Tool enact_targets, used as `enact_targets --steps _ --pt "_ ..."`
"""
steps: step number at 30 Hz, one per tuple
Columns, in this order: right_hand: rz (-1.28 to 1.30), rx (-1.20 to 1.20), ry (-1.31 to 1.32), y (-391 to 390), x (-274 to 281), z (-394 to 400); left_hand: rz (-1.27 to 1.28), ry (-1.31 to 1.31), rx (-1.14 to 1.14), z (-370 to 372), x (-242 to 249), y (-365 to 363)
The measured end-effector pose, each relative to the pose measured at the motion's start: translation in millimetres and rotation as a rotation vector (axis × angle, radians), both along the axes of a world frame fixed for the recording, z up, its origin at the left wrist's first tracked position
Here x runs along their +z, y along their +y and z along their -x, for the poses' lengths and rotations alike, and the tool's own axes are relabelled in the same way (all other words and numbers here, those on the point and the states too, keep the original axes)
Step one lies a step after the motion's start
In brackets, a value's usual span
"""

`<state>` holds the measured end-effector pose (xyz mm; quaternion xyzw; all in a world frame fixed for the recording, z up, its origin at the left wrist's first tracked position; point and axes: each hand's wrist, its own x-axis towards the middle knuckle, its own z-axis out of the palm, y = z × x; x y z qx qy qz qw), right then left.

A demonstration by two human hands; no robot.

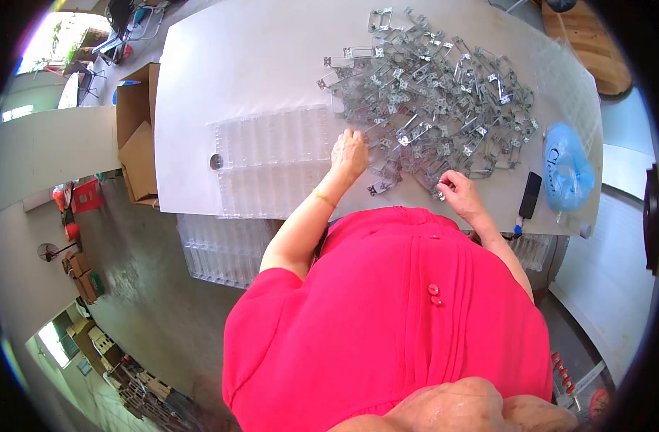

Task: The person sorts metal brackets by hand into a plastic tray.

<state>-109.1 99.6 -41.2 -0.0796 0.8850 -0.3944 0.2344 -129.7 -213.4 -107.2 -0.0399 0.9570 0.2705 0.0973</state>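
Note:
A heap of small silvery metal brackets spreads over the right half of the white table. My left hand is at the heap's left edge, beside the right end of a clear plastic tray. Its fingers are curled together, and whatever they may hold is hidden. At the near edge of the heap, my right hand pinches a small metal bracket between thumb and fingers. Divided into long compartments, the tray lies flat in front of me to the left.
A round dark object lies at the tray's left edge. To the right are a black phone and a blue plastic bag. More clear trays sit below the table's near edge. An open cardboard box stands at the left.

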Motion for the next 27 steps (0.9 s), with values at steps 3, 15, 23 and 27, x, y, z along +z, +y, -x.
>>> enact_targets --steps 3,15,23,27 --pt "0.028 0.048 -0.014 -8 12 16 0.069 -0.121 0.031 31 -15 19" --pt "0.087 -0.065 0.021 11 -14 35 0.519 0.294 0.857 -110 -26 -146" --pt "0.181 0.477 0.33 -131 -5 93 0.158 0.053 1.51 -221 -76 -196" --pt "0.216 0.614 0.365 -226 -31 111 -0.131 0.201 1.434 -209 -85 -177"
